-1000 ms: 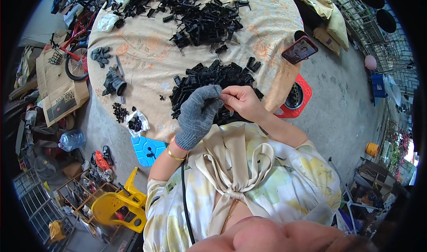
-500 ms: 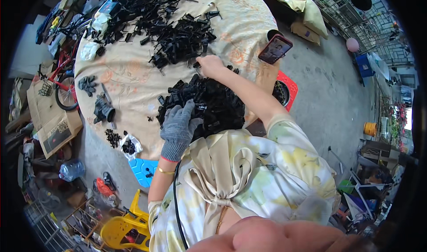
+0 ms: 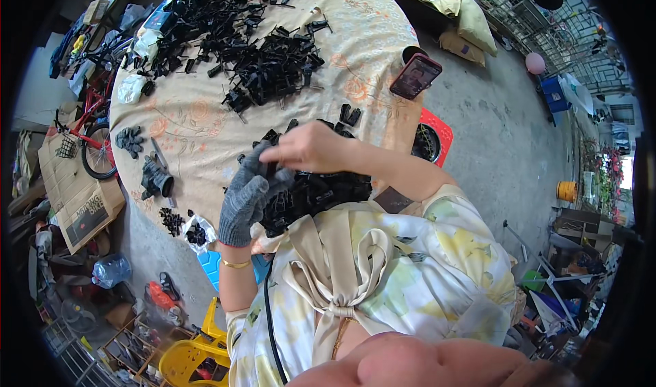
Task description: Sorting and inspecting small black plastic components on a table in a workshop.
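**Manual work at a round table under a beige, flower-printed cloth (image 3: 195,154)**

The left hand (image 3: 244,199), in a grey knitted glove, and the bare right hand (image 3: 314,149) meet over the left part of a near mound of small, glossy black plastic parts (image 3: 318,192), which lies at the table edge against the person's body. The left fingers are partly bent, with the thumb apart; the right fingers are drawn together and reach the glove's fingertips. Whether either hand grips a part cannot be told. A second, wider heap of black plastic pieces with thin pins (image 3: 270,65) covers the far side.

Writing: an opened brown cardboard box (image 3: 67,189) on the left bears dark printed lettering beside a dark panel. A smartphone in a reddish case (image 3: 415,76), standing tilted at the right table edge, shows a lit picture.

Containers: an open white plastic bag (image 3: 210,232) at the near left edge holds small black pieces (image 3: 196,234). On the floor, a clear bluish plastic water bottle (image 3: 111,271) lies on the left; an orange-yellow bucket (image 3: 566,191) stands on the right, its contents indistinct. Farther back is a blue plastic bin (image 3: 555,94).
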Demonstrator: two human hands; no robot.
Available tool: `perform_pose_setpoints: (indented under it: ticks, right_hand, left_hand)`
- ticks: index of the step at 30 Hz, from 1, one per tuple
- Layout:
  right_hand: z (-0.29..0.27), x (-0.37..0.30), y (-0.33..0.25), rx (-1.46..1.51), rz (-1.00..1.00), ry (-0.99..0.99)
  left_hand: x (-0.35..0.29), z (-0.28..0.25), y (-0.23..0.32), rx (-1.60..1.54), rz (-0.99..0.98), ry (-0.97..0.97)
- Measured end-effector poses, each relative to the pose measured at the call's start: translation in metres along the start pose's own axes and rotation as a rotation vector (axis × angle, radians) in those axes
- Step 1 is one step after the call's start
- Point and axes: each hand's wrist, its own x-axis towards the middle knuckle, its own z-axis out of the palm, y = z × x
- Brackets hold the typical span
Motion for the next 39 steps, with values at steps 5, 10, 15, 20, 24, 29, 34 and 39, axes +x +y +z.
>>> perform_pose_setpoints:
  ticks: [5, 10, 15, 20, 24, 29, 34, 39]
  right_hand:
    - [-0.008, -0.006, -0.025, -0.007, -0.093, 0.029]
    - [-0.013, -0.013, -0.038, -0.063, 0.094, 0.059]
    - [-0.018, -0.02, -0.046, 0.578, 0.584, 0.184]
    - [-0.008, -0.02, -0.052, 0.792, 0.704, 0.149]
    - [-0.004, -0.019, -0.051, 0.813, 0.736, 0.118]
    - [-0.003, -0.02, -0.052, 0.767, 0.715, 0.093]
    - [0.001, -0.019, -0.056, 0.738, 0.735, 0.161]
    - [0.015, -0.025, -0.051, 0.84, 0.787, 0.187]
  left_hand:
    - [-0.001, -0.007, 0.002, 0.042, -0.189, -0.219]
    - [-0.007, 0.011, -0.003, -0.01, -0.116, -0.033]
    - [-0.003, 0.023, -0.004, 0.012, 0.143, 0.012]
    - [0.002, 0.024, -0.018, 0.271, 0.236, 0.087]
    - [-0.003, 0.025, -0.019, 0.37, 0.266, 0.102]
    - [-0.008, 0.026, -0.018, 0.52, 0.289, 0.136]
    - [-0.004, 0.022, -0.022, 0.598, 0.394, 0.13]
    - [-0.008, 0.021, -0.025, 0.967, 0.574, 0.192]
